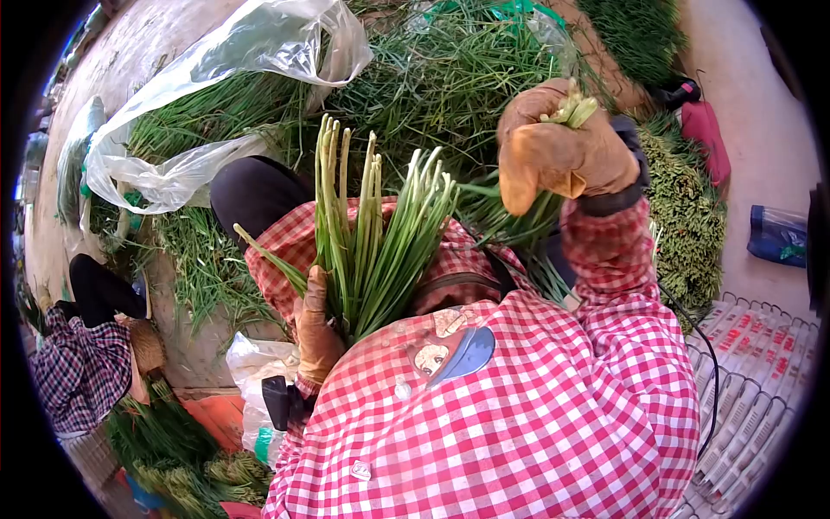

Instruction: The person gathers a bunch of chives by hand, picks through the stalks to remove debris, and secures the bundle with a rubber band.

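My left hand (pixel 318 333), in a brown glove, is wrapped round a thick bunch of green stalks (pixel 372 233) against my lap, their pale cut ends pointing up. At the upper right, my right hand (pixel 571 143), gloved too, is closed round a smaller bundle of stalks (pixel 575 108). The pale ends stick out above its fingers, and green leaves hang below the glove. The two bunches are apart. Beyond my knees lies a large loose heap of green stalks (pixel 432 78).
A clear plastic bag (pixel 216 65) lies over the heap at the upper left. Stacked bundles (pixel 683 216) line the right side, near a blue packet (pixel 778 233) and a wire-edged rack (pixel 761 363). A person in a checked shirt (pixel 78 368) sits at the far left.
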`<state>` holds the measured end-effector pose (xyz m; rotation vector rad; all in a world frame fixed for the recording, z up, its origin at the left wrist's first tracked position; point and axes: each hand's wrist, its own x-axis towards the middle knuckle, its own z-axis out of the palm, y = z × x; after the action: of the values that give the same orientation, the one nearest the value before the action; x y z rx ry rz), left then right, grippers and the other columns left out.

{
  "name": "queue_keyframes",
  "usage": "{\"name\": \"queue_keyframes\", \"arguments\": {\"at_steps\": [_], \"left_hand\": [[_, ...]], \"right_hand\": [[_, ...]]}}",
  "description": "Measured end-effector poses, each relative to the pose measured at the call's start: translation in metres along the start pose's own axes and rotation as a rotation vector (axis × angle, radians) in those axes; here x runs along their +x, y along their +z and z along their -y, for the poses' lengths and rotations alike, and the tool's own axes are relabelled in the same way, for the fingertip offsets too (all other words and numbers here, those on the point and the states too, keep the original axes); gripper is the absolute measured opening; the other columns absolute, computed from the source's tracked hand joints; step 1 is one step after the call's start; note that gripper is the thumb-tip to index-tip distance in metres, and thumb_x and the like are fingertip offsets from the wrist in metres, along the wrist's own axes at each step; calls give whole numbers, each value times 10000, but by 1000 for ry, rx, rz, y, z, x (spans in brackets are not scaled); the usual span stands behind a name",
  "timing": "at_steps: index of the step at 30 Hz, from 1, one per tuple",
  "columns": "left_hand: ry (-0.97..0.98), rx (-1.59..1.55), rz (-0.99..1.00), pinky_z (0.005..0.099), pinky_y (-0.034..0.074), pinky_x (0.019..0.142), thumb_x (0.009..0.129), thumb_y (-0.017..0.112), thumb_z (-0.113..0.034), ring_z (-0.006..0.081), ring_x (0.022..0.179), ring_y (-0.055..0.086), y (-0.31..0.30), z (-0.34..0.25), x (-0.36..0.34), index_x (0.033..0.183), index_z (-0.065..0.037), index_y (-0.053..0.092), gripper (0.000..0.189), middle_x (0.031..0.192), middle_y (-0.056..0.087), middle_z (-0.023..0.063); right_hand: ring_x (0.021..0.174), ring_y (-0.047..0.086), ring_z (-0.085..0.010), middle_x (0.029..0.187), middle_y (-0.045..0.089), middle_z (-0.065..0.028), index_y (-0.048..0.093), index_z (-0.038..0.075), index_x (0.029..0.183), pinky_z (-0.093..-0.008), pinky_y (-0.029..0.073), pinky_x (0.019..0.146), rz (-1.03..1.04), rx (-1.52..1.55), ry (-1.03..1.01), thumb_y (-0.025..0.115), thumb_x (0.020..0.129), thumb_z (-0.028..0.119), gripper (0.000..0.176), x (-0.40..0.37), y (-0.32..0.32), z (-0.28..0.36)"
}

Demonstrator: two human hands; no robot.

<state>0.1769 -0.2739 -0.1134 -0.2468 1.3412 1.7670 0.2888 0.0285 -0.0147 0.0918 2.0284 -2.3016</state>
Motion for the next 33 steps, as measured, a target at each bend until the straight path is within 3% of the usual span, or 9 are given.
{"name": "queue_keyframes", "arguments": {"at_steps": [4,8,11,15,20,23,27,29,33], "left_hand": [[35,64,-24,255,489,714,902,585,-385,116,785,604,-2,-2,3,1090,-3,617,427,936,653,48],[74,194,-49,221,437,656,885,635,-327,65,738,540,-1,-5,2,1039,-8,642,354,872,627,-3],[123,205,6,200,426,639,885,649,-277,44,708,526,6,-7,5,1016,-10,647,297,841,626,-25],[92,381,59,188,424,642,902,633,-242,29,703,518,18,-18,6,1011,-12,654,256,820,624,-45],[112,423,90,184,430,670,915,612,-255,30,756,522,14,-10,8,1016,0,658,278,867,632,-25],[169,530,102,226,452,709,915,610,-243,64,789,542,19,-15,3,1038,-13,663,266,876,639,-27],[110,477,228,247,460,827,918,595,-311,89,915,536,15,-11,-3,1139,-33,632,356,984,644,5],[11,480,305,228,451,819,919,584,-331,74,931,528,14,-12,3,1148,-22,624,387,999,637,-4],[0,404,305,232,428,833,936,550,-348,72,922,529,17,-6,5,1128,-12,623,394,987,636,-5]], "right_hand": [[490,579,-84,705,680,-55,695,73,915,-227,477,471,-136,-608,542,629,881,312,250,-4,21,-10],[514,549,-72,602,620,-8,686,53,823,-280,462,525,-100,-446,534,678,845,296,244,8,50,-12],[561,548,-72,602,610,-27,683,41,809,-256,455,537,-131,-693,409,682,841,280,241,22,59,-29],[616,511,-52,710,593,-76,681,66,962,-198,425,526,-423,-202,-104,685,849,182,161,27,68,-40],[583,607,-217,742,612,-111,553,30,1142,-315,494,517,-405,-983,-458,661,804,73,357,48,58,-57],[597,595,-296,686,585,-125,603,47,1025,-377,491,543,-281,-1346,-181,649,804,182,263,46,72,-46],[660,631,-303,738,641,-128,676,105,881,-377,502,591,-5,-1108,2,659,797,254,172,43,60,-44],[670,636,-304,726,654,-139,705,102,786,-389,498,628,110,-1080,296,655,785,466,367,46,60,-21],[711,655,-267,785,678,-111,716,148,924,-348,505,652,230,-949,325,691,773,428,319,48,60,-14]]}}
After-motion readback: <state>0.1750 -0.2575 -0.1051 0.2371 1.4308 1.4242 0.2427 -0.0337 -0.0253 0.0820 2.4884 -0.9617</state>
